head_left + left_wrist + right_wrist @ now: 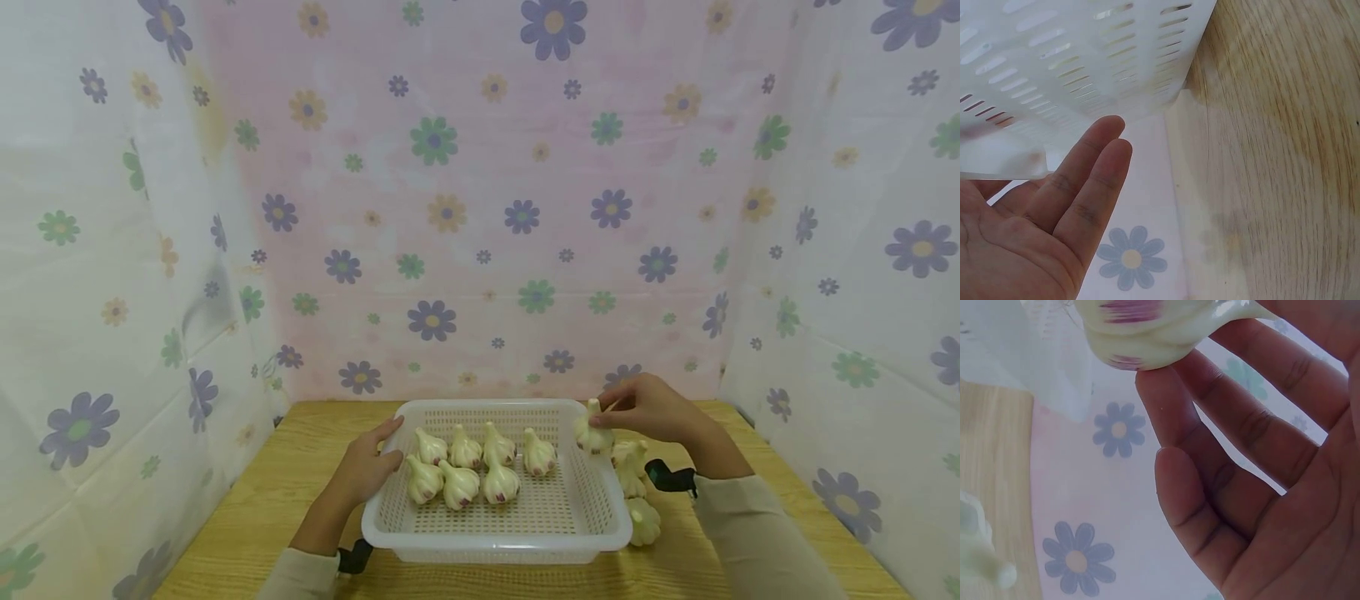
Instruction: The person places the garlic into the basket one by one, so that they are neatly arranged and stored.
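My right hand (654, 410) pinches a garlic bulb (592, 433) by its neck, above the right rim of the white plastic basket (495, 546). The right wrist view shows that purple-streaked garlic bulb (1147, 331) at the top, against the fingers. With my left hand (362, 468) I hold the basket's left rim, the thumb reaching over it. Two of its fingers (1085, 181) lie outside the slotted wall in the left wrist view. Inside the basket, several garlic bulbs (459, 485) sit in two rows, mostly toward the left and back.
More garlic bulbs (643, 522) lie on the wooden table (247, 508) just right of the basket, partly hidden by its rim and my right hand. Flower-patterned sheets (480, 167) enclose the table at the back and both sides.
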Demonstrator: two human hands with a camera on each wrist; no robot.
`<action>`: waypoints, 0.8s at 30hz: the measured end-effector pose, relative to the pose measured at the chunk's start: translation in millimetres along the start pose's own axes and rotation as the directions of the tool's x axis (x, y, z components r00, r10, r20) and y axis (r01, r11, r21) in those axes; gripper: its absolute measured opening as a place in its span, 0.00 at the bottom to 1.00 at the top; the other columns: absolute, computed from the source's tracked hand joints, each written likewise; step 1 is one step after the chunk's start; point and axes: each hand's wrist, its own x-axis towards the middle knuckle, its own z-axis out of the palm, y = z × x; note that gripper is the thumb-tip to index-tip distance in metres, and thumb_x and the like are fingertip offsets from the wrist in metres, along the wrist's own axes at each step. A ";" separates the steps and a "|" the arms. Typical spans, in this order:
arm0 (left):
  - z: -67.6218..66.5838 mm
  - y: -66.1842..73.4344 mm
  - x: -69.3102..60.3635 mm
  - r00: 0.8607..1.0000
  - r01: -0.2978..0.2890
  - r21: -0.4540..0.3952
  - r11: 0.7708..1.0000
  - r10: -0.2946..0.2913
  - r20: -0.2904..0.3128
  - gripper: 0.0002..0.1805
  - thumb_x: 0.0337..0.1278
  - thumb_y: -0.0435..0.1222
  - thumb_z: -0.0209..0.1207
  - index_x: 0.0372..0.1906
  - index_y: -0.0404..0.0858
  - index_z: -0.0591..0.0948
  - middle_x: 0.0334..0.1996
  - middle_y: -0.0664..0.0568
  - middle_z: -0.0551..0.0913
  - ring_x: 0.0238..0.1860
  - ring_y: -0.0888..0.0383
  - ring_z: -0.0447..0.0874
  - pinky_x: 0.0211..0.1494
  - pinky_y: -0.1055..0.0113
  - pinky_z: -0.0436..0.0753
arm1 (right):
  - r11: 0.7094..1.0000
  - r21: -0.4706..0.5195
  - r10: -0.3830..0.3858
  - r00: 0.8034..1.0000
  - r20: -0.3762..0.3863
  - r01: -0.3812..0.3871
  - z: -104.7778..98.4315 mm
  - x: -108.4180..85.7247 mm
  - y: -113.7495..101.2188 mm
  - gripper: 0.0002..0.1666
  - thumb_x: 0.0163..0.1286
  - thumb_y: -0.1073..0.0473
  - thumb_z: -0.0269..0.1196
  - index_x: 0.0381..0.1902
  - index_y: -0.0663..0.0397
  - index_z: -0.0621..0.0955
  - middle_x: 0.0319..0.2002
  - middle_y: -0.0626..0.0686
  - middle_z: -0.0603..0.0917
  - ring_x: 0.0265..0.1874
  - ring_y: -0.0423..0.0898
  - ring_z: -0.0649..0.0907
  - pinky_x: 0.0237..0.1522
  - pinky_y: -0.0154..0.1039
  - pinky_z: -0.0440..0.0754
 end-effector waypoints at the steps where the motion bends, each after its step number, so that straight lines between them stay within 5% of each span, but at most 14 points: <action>1: 0.1 0.0 0.1 1.000 0.000 -0.002 1.000 0.000 0.001 0.39 0.57 0.33 0.55 0.77 0.43 0.70 0.79 0.44 0.65 0.41 0.49 0.86 0.28 0.62 0.84 | 1.000 0.003 0.000 1.000 0.009 0.000 1.8 2.0 -0.6 0.20 0.64 0.42 0.73 0.47 0.47 0.90 0.48 0.52 0.90 0.41 0.45 0.89 0.41 0.40 0.88; 8: 0.8 -1.7 0.9 1.000 0.000 -0.017 1.000 0.000 0.006 0.39 0.56 0.33 0.55 0.77 0.43 0.70 0.79 0.43 0.65 0.40 0.49 0.87 0.28 0.62 0.85 | 0.997 0.017 -0.077 0.993 0.086 0.076 15.8 17.8 -5.0 0.10 0.67 0.44 0.71 0.40 0.39 0.91 0.42 0.46 0.90 0.37 0.42 0.89 0.37 0.38 0.86; 16: -0.1 -1.1 0.2 1.000 0.005 -0.030 1.000 -0.005 0.006 0.39 0.57 0.33 0.55 0.78 0.43 0.69 0.77 0.38 0.67 0.34 0.52 0.87 0.26 0.62 0.85 | 0.990 0.047 -0.140 0.977 0.163 0.134 32.4 37.6 -13.1 0.07 0.66 0.46 0.72 0.30 0.39 0.91 0.26 0.43 0.88 0.16 0.42 0.77 0.22 0.34 0.75; 20: -0.6 0.3 -1.1 1.000 0.005 -0.024 1.000 -0.005 0.004 0.39 0.57 0.33 0.55 0.78 0.43 0.70 0.77 0.39 0.66 0.33 0.52 0.87 0.26 0.63 0.85 | 0.991 0.029 -0.137 0.969 0.207 0.134 42.2 45.7 -14.6 0.07 0.64 0.46 0.73 0.29 0.38 0.91 0.26 0.41 0.88 0.18 0.40 0.76 0.23 0.33 0.74; 24: -0.1 0.6 -1.4 1.000 0.007 -0.027 1.000 -0.007 0.008 0.39 0.57 0.33 0.56 0.78 0.43 0.69 0.78 0.41 0.65 0.35 0.51 0.87 0.27 0.62 0.85 | 0.995 0.022 -0.100 0.964 0.245 0.097 52.2 52.0 -16.0 0.05 0.63 0.47 0.74 0.34 0.38 0.93 0.36 0.41 0.91 0.28 0.41 0.86 0.31 0.36 0.82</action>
